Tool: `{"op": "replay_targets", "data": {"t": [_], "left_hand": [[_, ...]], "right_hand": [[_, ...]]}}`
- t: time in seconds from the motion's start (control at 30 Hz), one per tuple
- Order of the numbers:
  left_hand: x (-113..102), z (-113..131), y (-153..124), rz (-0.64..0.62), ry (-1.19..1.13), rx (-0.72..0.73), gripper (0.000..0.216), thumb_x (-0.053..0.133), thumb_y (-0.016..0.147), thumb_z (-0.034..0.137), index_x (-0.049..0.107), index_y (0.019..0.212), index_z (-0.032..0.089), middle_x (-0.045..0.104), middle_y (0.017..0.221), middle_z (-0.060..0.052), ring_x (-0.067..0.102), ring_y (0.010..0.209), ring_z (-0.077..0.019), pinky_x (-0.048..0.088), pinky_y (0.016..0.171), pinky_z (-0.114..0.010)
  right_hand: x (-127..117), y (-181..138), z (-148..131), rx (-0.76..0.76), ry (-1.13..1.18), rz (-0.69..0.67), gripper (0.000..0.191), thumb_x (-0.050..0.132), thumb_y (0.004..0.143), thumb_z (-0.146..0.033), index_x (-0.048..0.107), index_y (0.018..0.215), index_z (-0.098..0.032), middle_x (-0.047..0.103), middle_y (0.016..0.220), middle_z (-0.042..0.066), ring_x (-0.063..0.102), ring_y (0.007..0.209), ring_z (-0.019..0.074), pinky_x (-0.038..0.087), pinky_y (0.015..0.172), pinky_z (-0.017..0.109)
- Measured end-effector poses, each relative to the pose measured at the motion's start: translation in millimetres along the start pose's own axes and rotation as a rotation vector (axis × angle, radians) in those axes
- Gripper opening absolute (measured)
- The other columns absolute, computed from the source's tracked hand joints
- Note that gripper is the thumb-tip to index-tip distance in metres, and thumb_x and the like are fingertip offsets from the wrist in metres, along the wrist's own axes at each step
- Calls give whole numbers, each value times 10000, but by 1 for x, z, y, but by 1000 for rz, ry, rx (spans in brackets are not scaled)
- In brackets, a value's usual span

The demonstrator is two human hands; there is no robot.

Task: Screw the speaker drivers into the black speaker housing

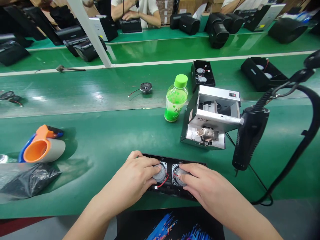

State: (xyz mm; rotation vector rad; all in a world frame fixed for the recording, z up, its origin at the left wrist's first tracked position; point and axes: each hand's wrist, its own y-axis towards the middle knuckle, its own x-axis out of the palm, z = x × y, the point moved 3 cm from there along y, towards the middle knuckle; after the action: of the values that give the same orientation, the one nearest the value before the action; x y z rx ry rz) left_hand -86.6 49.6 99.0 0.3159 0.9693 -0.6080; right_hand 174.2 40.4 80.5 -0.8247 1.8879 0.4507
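Observation:
A black speaker housing (168,190) lies lengthwise before me on the green bench, with two round speaker drivers seated in it. My left hand (138,173) has its fingers closed around the rim of the left driver (162,170), from which a short red wire with a white plug runs across the housing. On the other side, my right hand (206,181) grips the right driver (176,175) between thumb and fingers. Both hands partly cover the drivers and the ends of the housing.
A black electric screwdriver (251,136) hangs at the right beside a screw feeder (217,120). Behind are a green-capped bottle (176,100) and a loose driver (146,87). Left lie a tape dispenser (53,150) and a plastic bag (32,180). Co-workers sit across the line.

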Motion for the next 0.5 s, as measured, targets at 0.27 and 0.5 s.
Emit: {"op": "replay_targets", "data": {"t": [0.27,0.5], "left_hand": [[1,1,0,-7,1,-28,197,718,1060,175,736,1238,258,794,1304,-26,730,1197,-245,349,1006,-445],[0,1,3,-29,20,-36,187,767,1023,165,752,1192,243,804,1250,-13,738,1139,-243,350,983,-436]], "right_hand": [[1,1,1,-51,-28,36,328,639,1030,-103,621,1311,-272,712,1389,53,683,1297,281,694,1065,551],[3,-1,1,-45,-71,43,291,608,1046,-108,625,1295,-257,706,1375,75,680,1300,305,699,1047,567]]}}
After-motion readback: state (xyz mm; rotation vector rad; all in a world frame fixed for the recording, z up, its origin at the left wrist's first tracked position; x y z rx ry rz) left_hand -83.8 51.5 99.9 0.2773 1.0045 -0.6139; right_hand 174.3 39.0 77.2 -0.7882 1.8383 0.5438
